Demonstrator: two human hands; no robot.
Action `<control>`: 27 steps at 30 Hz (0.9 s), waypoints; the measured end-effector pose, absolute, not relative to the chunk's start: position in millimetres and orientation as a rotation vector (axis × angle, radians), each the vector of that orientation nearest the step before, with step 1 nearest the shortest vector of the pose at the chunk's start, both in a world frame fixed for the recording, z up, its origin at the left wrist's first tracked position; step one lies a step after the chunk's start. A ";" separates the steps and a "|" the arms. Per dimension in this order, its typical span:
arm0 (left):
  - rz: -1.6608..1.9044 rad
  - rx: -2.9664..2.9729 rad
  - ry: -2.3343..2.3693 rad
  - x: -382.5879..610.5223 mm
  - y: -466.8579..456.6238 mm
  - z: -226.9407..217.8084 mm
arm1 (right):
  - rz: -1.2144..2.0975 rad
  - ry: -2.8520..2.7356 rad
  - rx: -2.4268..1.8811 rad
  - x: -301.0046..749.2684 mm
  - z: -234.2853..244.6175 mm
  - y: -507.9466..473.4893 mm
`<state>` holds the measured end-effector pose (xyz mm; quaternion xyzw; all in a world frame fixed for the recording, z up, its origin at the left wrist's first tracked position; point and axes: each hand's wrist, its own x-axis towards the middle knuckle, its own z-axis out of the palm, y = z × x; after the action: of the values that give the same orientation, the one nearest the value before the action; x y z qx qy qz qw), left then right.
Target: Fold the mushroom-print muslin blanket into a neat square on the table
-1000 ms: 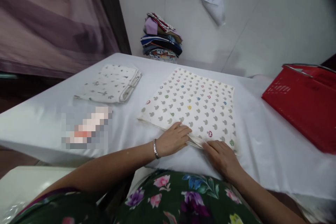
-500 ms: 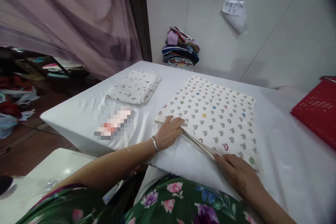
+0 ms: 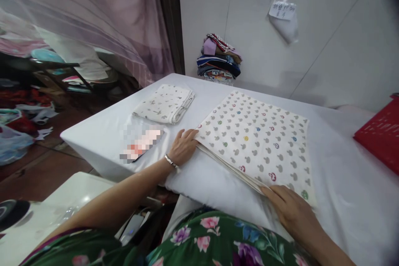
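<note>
A folded cream cloth [image 3: 258,141] printed with grey and coloured mushroom shapes lies flat on the white table [image 3: 102,133]. My left hand [image 3: 183,146], with a bracelet on its wrist, rests at the cloth's near left corner, its fingers laid against the stacked edges. At the near right corner my right hand [image 3: 288,208] lies flat on the cloth's edge, fingers stretched toward the folds. Neither hand lifts the cloth.
A smaller folded patterned cloth [image 3: 165,103] lies at the table's far left. A stack of coloured fabrics [image 3: 218,58] sits at the back by the wall. A red basket [image 3: 380,133] stands at the right. A blurred object [image 3: 141,145] lies near my left hand.
My hands have slid apart along the cloth's near edge, the left toward the left corner and the right toward the right corner. The view has swung to the left.
</note>
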<state>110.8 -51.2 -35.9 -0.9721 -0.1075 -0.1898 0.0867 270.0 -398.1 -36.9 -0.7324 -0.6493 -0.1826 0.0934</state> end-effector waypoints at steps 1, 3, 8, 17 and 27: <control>-0.580 -2.892 -0.318 108.5 -47.0 -35.4 | -0.543 -1.933 -2.173 269.8 -36.9 -397.5; -0.612 -2.885 -0.297 103.0 -38.4 -34.6 | -0.545 -1.951 -2.169 269.2 -38.6 -396.5; -0.563 -2.924 -0.129 87.9 -22.9 -34.7 | -0.498 -2.005 -2.154 267.3 -49.9 -396.5; -0.608 -2.943 0.072 78.8 -18.2 -35.9 | -0.649 -1.902 -2.209 271.0 -62.8 -398.5; -0.784 -3.014 0.136 73.0 -17.6 -33.4 | -0.645 -2.000 -2.220 284.5 -91.6 -418.4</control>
<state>73.0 -17.6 -33.4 -0.9668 0.0436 -0.2515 0.0121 284.5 -418.4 -91.6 -0.7255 -0.6538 -0.2107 0.0425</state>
